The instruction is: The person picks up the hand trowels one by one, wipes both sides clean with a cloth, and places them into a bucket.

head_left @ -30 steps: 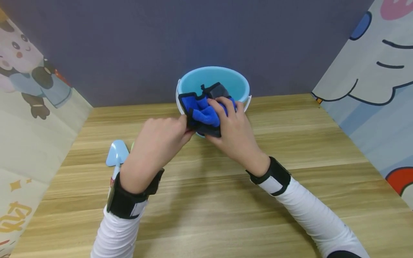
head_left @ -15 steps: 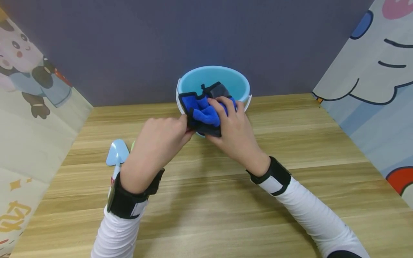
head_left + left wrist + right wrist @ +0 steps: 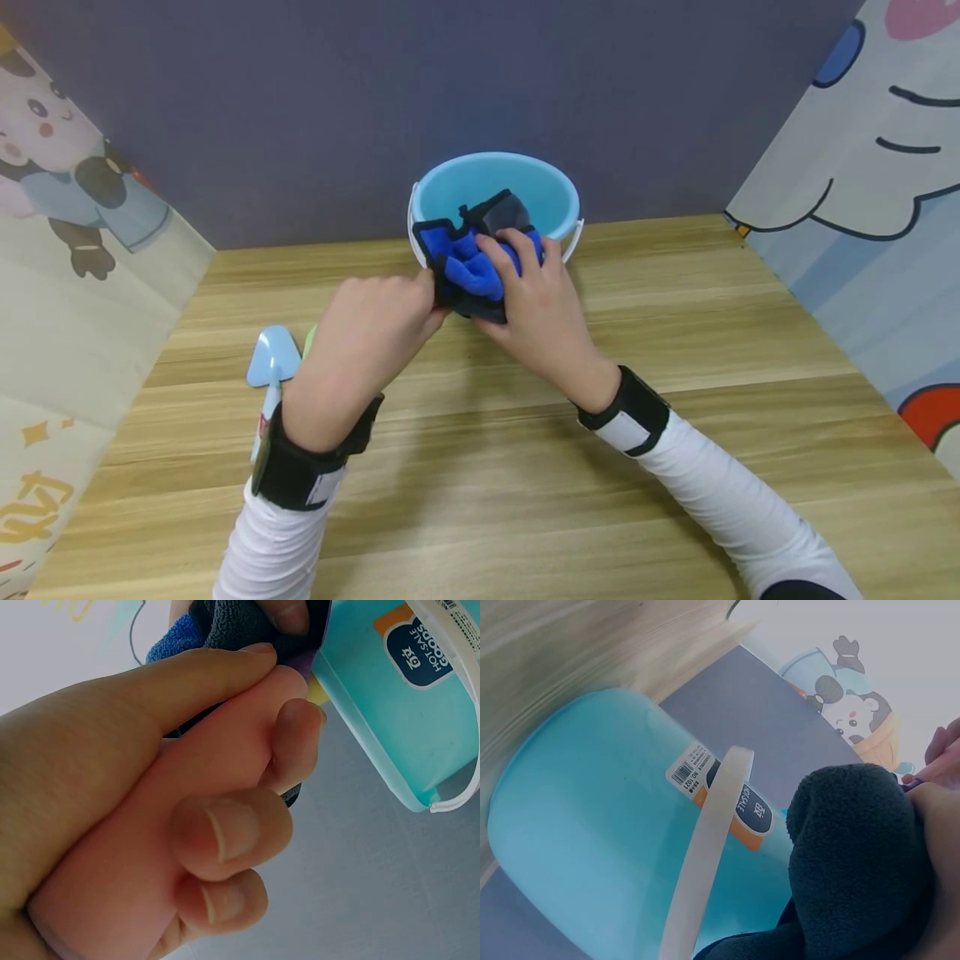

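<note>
A crumpled cloth (image 3: 474,275), bright blue on one face and dark grey on the other with black edging, hangs over the near rim of a light blue bucket (image 3: 450,187). My left hand (image 3: 363,337) pinches its near left edge between thumb and index finger, the other fingers curled below. From the right, my right hand (image 3: 543,321) grips the bunched cloth with spread, bent fingers. In the left wrist view the thumb overlaps the grey fold (image 3: 236,630). A rounded dark roll of the cloth (image 3: 855,847) fills the right wrist view's lower right.
The bucket stands on the wooden table (image 3: 487,500) against a dark wall (image 3: 315,125); its white handle (image 3: 709,855) hangs down. Left of my left hand lies a light blue toy shovel (image 3: 273,360), with a partly hidden green thing (image 3: 310,340) beside it. Cartoon-printed sheets flank both sides.
My right hand and the cloth have shifted slightly left and toward me. My left hand keeps nearly the same place, still pinching the cloth's edge.
</note>
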A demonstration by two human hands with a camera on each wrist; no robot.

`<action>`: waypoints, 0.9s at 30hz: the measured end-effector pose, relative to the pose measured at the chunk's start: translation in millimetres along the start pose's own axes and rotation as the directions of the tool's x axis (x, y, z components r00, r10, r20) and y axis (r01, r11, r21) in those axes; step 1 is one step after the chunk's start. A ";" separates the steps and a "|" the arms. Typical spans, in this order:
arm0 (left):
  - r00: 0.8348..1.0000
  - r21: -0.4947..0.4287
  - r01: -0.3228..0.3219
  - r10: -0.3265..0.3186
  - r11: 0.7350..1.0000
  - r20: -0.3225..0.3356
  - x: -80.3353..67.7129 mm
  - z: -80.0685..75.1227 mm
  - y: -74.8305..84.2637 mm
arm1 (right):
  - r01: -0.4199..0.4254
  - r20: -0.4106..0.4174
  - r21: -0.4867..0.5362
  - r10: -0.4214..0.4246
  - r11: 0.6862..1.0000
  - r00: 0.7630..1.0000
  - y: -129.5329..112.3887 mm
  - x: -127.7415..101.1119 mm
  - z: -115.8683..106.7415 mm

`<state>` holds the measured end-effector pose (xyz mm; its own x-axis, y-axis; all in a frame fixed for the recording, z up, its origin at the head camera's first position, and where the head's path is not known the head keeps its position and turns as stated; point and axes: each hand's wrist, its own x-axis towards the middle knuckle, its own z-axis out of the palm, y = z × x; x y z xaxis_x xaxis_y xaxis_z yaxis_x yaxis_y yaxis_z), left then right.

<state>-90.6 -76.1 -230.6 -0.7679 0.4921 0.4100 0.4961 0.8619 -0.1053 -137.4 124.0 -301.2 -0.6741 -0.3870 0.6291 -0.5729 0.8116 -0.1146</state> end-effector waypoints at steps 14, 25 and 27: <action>1.000 0.001 -0.002 0.002 1.000 0.011 0.9 0.6 0.3 | 0.004 0.001 -0.003 -0.004 1.000 1.000 1.6 0.1 0.4; 1.000 0.003 0.001 -0.001 1.000 0.028 2.4 0.4 0.4 | 0.012 0.000 -0.006 -0.012 1.000 1.000 2.7 0.4 0.3; 1.000 0.002 -0.001 0.000 1.000 0.026 2.6 0.4 0.4 | 0.012 0.000 -0.010 -0.012 1.000 1.000 2.8 0.5 0.5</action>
<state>-92.6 -74.4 -229.9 -0.7780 0.4956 0.3861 0.4957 0.8618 -0.1074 -139.6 125.8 -301.6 -0.6676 -0.3967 0.6300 -0.5762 0.8112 -0.0999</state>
